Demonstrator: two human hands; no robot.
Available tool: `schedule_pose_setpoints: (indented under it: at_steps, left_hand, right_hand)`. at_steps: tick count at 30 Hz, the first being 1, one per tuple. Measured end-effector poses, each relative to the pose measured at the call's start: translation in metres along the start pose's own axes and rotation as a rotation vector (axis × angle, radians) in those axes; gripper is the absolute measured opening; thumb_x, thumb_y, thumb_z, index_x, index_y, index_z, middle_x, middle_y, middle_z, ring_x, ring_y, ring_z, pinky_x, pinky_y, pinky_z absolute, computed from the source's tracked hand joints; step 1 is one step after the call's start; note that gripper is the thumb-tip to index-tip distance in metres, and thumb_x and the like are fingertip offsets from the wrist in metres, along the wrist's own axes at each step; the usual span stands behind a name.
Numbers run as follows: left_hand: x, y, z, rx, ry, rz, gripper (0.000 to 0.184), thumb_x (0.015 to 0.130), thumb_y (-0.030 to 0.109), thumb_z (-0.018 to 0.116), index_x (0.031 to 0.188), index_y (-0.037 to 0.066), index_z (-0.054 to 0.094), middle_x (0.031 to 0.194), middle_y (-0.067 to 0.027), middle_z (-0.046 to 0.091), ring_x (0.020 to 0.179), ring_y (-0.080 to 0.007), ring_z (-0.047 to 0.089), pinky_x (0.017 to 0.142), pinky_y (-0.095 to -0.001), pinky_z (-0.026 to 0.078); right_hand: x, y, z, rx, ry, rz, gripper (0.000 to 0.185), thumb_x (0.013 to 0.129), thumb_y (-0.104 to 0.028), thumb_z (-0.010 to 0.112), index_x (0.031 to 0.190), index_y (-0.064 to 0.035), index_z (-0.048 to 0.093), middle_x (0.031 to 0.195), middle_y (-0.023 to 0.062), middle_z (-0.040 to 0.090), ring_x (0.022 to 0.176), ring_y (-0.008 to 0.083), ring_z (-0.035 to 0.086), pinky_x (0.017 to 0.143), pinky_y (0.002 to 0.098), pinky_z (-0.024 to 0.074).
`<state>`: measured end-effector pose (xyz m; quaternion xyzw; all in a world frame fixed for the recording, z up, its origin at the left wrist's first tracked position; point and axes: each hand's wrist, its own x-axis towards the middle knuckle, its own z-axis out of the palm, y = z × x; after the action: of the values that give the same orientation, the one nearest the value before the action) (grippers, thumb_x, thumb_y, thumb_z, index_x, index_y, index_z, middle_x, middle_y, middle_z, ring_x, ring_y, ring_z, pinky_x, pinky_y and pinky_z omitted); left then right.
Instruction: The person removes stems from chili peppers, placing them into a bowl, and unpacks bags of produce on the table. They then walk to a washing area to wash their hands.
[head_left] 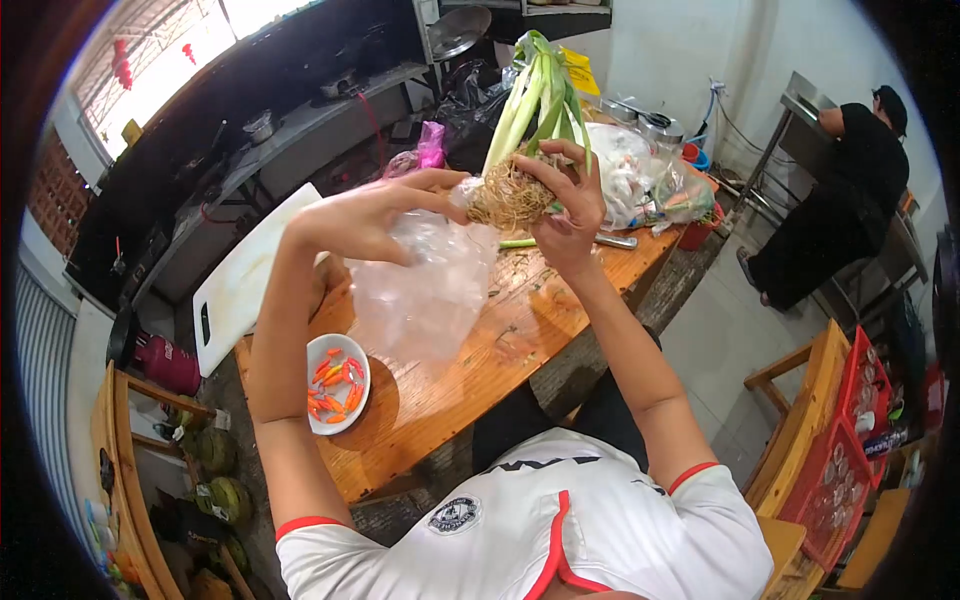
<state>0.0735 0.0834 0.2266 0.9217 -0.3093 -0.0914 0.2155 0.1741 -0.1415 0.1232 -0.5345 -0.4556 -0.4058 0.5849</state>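
Note:
My right hand (pixel 570 215) grips a bunch of green onions (pixel 535 95) near the root end, the tangled brown roots (pixel 508 193) facing me and the green leaves pointing away. My left hand (pixel 375 215) is at the left of the roots, its thumb and fingers on the rim of a clear plastic bag (pixel 425 290) that hangs down over the wooden table (pixel 440 405). A white bowl (pixel 363 395) of red and orange chillies (pixel 335 385) sits at the table's left. Behind my right wrist lies part of a knife (pixel 616 241).
A white cutting board (pixel 240 285) leans over the table's left edge. Filled plastic bags (pixel 635 170) and metal pots (pixel 660 127) stand at the back right. Another person (pixel 850 200) in black stands at a metal counter. Red crates (pixel 840 490) are at the lower right.

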Motion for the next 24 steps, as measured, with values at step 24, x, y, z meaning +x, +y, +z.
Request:
schedule_pose_setpoints:
  at_steps: [24]
  left_hand:
    - [0.017, 0.047, 0.033, 0.124, 0.194, -0.147, 0.081, 0.068, 0.005, 0.057, 0.146, 0.009, 0.033, 0.144, -0.0164, 0.039, 0.135, -0.0316, 0.036, 0.114, -0.0399, 0.026]
  right_hand:
    - [0.007, 0.019, 0.020, 0.156, 0.092, 0.234, 0.042, 0.071, -0.003, 0.077, 0.111, -0.0108, 0.070, 0.117, 0.0115, 0.051, 0.102, 0.0240, 0.057, 0.081, 0.0313, 0.0497]
